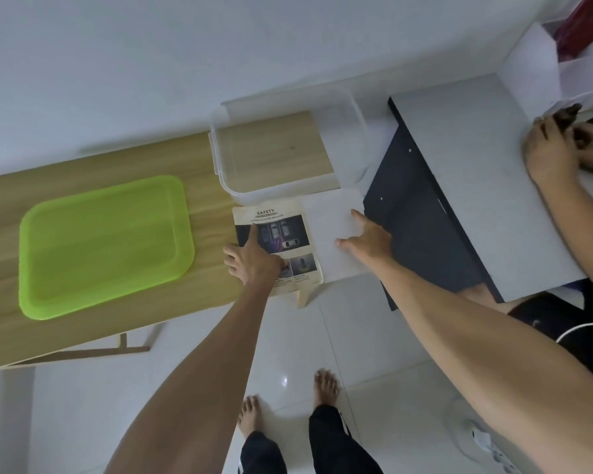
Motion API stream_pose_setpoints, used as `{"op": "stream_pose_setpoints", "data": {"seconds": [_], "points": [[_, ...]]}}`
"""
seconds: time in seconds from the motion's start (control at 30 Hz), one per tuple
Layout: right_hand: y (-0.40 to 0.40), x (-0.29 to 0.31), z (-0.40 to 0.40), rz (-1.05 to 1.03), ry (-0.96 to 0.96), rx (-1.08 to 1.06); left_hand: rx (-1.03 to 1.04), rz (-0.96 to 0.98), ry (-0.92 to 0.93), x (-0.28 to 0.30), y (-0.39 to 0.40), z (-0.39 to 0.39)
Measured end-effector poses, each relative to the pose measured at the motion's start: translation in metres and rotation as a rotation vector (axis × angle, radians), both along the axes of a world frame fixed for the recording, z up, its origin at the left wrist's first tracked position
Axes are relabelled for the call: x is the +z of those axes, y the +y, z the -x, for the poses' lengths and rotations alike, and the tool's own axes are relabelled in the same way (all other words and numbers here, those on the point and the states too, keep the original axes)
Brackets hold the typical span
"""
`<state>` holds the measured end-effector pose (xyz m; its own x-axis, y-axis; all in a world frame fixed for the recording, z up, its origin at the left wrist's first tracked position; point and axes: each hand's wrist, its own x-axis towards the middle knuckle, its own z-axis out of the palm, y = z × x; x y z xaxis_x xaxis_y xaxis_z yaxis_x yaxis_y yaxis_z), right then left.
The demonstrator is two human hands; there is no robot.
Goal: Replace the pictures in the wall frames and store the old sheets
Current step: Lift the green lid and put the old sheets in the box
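Here a printed sheet (277, 248) headed "SAFETY", with dark photos of cars, lies flat at the right end of the wooden table (93, 186), its near edge slightly over the table's front edge. A plain white sheet (334, 234) lies touching its right side, reaching past the table end. The left hand (254, 261) rests on the printed sheet with fingers spread and straight, index finger pointing up its left edge. The right hand (367, 239) presses flat on the white sheet, thumb wide, fingers straight. Just behind both sheets stands a clear plastic box (285, 145); a green tray (103, 246) lies well to the left.
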<state>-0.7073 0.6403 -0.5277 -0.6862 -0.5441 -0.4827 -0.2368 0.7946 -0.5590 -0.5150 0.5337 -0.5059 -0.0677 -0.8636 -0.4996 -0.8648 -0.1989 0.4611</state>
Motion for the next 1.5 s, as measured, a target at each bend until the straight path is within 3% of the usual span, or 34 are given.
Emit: {"op": "stream_pose_setpoints", "data": {"seconds": [0.17,0.4,0.53,0.73,0.97,1.27,1.5], "points": [[0.001,-0.004,0.001,-0.032,0.028,0.025,0.024,-0.026,0.016,-0.003,-0.001,0.004],[0.005,0.0,-0.011,0.045,0.025,0.01,0.115,0.034,0.341,-0.004,-0.005,-0.011],[0.009,0.01,-0.022,0.078,0.062,-0.007,0.225,-0.145,0.557,0.006,-0.002,-0.02],[0.019,0.038,-0.034,0.202,0.046,-0.109,0.195,-0.277,0.886,0.026,-0.006,-0.051],[0.024,0.088,-0.051,0.435,-0.013,-0.274,0.067,-0.297,1.008,0.072,-0.025,-0.076],[-0.02,0.161,-0.046,0.678,-0.061,-0.322,-0.019,-0.204,1.078,0.132,-0.077,-0.059],[-0.092,0.156,0.022,0.717,-0.088,-0.296,0.034,-0.129,1.042,0.122,-0.145,-0.009]]}}
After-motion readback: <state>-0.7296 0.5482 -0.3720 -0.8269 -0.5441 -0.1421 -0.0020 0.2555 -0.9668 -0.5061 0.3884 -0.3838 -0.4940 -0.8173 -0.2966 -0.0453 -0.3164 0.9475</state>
